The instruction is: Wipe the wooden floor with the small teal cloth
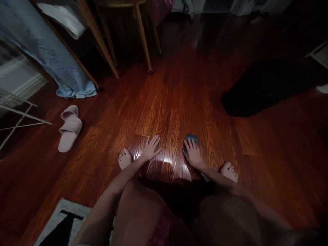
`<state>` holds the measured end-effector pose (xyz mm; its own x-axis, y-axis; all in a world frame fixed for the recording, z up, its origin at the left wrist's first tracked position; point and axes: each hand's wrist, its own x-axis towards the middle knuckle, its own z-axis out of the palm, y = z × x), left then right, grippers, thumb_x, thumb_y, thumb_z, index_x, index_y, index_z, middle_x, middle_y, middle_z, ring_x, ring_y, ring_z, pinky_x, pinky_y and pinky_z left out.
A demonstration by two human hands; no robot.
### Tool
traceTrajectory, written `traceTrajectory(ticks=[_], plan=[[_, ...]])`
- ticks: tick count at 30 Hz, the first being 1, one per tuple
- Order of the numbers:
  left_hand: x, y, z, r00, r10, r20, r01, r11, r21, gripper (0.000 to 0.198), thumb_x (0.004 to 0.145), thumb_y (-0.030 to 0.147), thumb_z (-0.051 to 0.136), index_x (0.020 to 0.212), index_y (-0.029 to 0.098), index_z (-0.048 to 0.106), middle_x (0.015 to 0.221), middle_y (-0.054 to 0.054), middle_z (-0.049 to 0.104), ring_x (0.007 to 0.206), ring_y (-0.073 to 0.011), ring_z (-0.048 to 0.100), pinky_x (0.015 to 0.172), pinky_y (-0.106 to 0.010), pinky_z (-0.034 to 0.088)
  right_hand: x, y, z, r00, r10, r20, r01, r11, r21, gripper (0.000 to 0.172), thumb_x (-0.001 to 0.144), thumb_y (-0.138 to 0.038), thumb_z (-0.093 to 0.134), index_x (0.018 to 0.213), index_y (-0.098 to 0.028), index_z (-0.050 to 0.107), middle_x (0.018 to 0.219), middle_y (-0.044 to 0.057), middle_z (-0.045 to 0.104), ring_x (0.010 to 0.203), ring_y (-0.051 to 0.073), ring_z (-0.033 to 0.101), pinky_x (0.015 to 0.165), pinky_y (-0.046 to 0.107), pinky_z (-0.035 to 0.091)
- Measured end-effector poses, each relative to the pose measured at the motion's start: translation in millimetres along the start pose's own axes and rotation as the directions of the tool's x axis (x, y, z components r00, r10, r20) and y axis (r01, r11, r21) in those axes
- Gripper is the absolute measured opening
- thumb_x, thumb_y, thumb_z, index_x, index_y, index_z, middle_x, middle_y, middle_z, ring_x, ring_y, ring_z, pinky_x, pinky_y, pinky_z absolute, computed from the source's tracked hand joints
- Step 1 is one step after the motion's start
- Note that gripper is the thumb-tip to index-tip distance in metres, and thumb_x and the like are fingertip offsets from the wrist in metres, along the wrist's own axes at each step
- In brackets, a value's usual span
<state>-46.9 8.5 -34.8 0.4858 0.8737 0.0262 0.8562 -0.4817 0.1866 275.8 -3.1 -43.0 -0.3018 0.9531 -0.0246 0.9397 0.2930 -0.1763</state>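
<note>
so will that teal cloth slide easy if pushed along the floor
Probably: the floor looks glossy and smooth, so the cloth should glide under the right hand. It seems small and soft, likely bunching rather than staying flat. Being so small, it is probably light.

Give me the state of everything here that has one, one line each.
left hand: open, flat on the wooden floor, fingers spread.
right hand: open, fingers laid over the teal cloth.
teal cloth: bunched on the floor, partly under the fingers.
pink slipper: unworn, sole down on the floor.
jeans: hanging, hems touching the floor.
black fabric: lying in a heap on the floor.
</note>
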Motion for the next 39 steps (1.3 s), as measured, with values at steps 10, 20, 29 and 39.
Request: traceTrajectory(ticks=[10, 20, 29, 39], plan=[[0, 2, -3.5, 1.000, 0.006, -0.004, -0.006, 1.000, -0.001, 0.074, 0.107, 0.056, 0.029, 0.166, 0.014, 0.012, 0.169, -0.014, 0.022, 0.157, -0.0246, 0.016, 0.128, -0.053, 0.003, 13, -35, -12, 0.869, -0.482, 0.111, 0.473, 0.876, 0.093, 0.060, 0.101, -0.037, 0.049, 0.159, -0.024, 0.038, 0.168, 0.009, 0.030, 0.156, 0.028, 0.020, 0.123, 0.052, 0.028], [0, 1, -2.2, 1.000, 0.002, -0.002, -0.002, 1.000, -0.025, 0.074, 0.106, 0.056, 0.030, 0.166, 0.017, 0.011, 0.169, -0.013, 0.021, 0.157, -0.0258, 0.018, 0.127, -0.054, 0.004, -7, 0, -4, 0.990, -0.138, -0.001, 0.138, 0.990, 0.042, 0.062, 0.105, -0.040, 0.035, 0.163, -0.022, 0.026, 0.170, 0.010, 0.020, 0.157, 0.033, 0.015, 0.121, 0.060, 0.028], [0, 3, -7.4, 1.000, 0.003, 0.009, -0.003, 1.000, -0.021, 0.073, 0.107, 0.055, 0.029, 0.166, 0.014, 0.013, 0.169, -0.014, 0.022, 0.157, -0.0247, 0.015, 0.128, -0.053, 0.003, 9, -41, -9, 0.790, -0.597, 0.137, 0.580, 0.801, 0.150, 0.062, 0.101, -0.034, 0.047, 0.160, -0.025, 0.033, 0.169, 0.007, 0.028, 0.157, 0.026, 0.018, 0.124, 0.051, 0.025], [0, 0, -3.2, 1.000, 0.001, 0.019, 0.000, 1.000, -0.017, 0.074, 0.107, 0.056, 0.029, 0.166, 0.015, 0.013, 0.169, -0.014, 0.022, 0.157, -0.0250, 0.016, 0.128, -0.053, 0.004, 20, 88, 0, 0.948, 0.275, -0.162, -0.261, 0.960, 0.099, 0.066, 0.104, -0.048, 0.027, 0.164, -0.021, 0.023, 0.171, 0.011, 0.021, 0.153, 0.040, 0.025, 0.115, 0.065, 0.035]])
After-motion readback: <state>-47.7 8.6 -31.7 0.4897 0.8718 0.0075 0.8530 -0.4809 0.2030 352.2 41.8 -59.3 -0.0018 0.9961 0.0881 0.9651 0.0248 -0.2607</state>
